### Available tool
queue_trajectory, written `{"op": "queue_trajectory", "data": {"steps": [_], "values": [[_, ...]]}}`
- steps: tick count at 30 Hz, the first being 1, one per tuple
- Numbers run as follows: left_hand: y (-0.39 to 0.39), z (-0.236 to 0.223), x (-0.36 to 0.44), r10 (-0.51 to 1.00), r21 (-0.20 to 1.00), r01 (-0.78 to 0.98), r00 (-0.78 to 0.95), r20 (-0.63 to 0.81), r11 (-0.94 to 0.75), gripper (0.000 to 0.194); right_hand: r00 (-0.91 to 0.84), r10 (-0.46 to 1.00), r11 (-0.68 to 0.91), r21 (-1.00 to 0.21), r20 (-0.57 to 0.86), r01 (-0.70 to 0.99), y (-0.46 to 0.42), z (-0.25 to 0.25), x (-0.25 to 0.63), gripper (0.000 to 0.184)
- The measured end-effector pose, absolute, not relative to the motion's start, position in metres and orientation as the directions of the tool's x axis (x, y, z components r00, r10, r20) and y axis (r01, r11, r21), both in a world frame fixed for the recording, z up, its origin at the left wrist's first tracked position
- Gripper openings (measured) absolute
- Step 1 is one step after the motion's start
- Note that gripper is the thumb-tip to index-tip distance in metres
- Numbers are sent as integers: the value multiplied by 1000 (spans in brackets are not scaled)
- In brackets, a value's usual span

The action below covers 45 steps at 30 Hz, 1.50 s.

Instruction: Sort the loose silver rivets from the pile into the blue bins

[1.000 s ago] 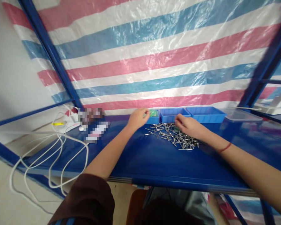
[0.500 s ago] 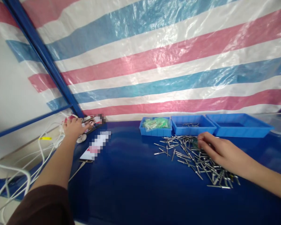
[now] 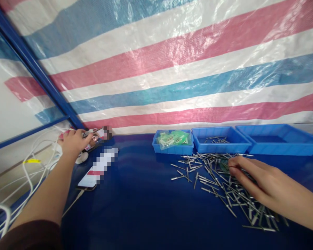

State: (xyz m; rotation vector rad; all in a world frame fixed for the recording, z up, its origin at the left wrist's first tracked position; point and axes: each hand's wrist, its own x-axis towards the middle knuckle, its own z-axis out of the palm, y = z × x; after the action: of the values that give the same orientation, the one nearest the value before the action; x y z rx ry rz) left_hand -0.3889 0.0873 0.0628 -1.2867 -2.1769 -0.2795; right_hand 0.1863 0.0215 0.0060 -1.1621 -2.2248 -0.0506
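My right hand (image 3: 266, 180) is closed in a pinch above a loose heap of blind rivets (image 3: 219, 184). A small green see-through plastic bag (image 3: 223, 165) shows at its fingertips, partly hidden by them. At the back left, my left hand (image 3: 74, 144) reaches over the near end of a phone (image 3: 95, 139) with a lit screen. Its fingers are curled, and a small pale piece shows beside the thumb; what they grip is mostly hidden. Nearer me lies a second phone (image 3: 87, 180), its screen partly blurred, with a cable plugged into its lower end.
Three blue bins stand along the back: the left bin (image 3: 172, 150) holds green plastic bags of rivets, the middle bin (image 3: 221, 147) a few loose rivets, the right bin (image 3: 284, 147) is larger. White cables (image 3: 32, 173) hang at the left, by a blue frame post (image 3: 44, 83). Striped sheeting hangs behind.
My left hand has moved from beside the left bin to the phone at the back left, its fingers now more curled. My right hand stays over the rivets. The view has come closer.
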Motion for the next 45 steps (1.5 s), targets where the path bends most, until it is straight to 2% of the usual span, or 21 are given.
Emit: {"op": "queue_trajectory", "data": {"steps": [2,3,7,10,12,14,17,21,24,28,33,37,41,45], "values": [[88,74,-369,652,-29,890,-311,692,456,48,-450,745,631,-298,492,717,22,5,185,17],[88,80,-354,643,2,928,-259,721,371,43,-443,763,621,-343,471,705,22,6,183,17],[78,93,-257,497,127,986,-59,866,-104,29,-323,838,540,-578,440,613,19,13,164,21],[51,83,-164,546,235,848,74,835,-475,23,-275,883,467,-769,380,436,13,20,147,28],[30,69,-109,668,383,676,218,712,-629,25,-252,914,384,-876,317,292,7,23,138,29],[14,55,-67,746,555,509,335,576,-658,32,-232,938,292,-947,256,135,0,24,132,28],[7,40,-30,803,734,345,370,467,-585,25,-198,964,166,-984,177,-68,-6,24,131,27],[13,32,-12,841,835,207,323,434,-510,22,-114,989,57,-962,90,-268,-6,21,137,27],[15,27,-10,852,856,160,290,435,-491,18,-143,990,-32,-947,15,-320,-4,19,139,26],[14,19,-13,840,822,199,236,488,-533,15,-203,979,-98,-951,-38,-293,-4,19,138,30],[16,9,-13,887,866,202,183,425,-457,18,-60,979,186,-972,197,-145,-2,25,142,27],[16,6,-11,909,903,157,198,368,-400,17,-103,924,374,-927,368,37,-1,26,146,23],[14,6,-12,889,877,198,243,389,-438,20,-169,843,538,-806,511,247,-3,26,149,14],[11,7,-13,852,821,271,318,417,-503,25,-327,718,684,-532,615,500,-3,33,152,14]]}}
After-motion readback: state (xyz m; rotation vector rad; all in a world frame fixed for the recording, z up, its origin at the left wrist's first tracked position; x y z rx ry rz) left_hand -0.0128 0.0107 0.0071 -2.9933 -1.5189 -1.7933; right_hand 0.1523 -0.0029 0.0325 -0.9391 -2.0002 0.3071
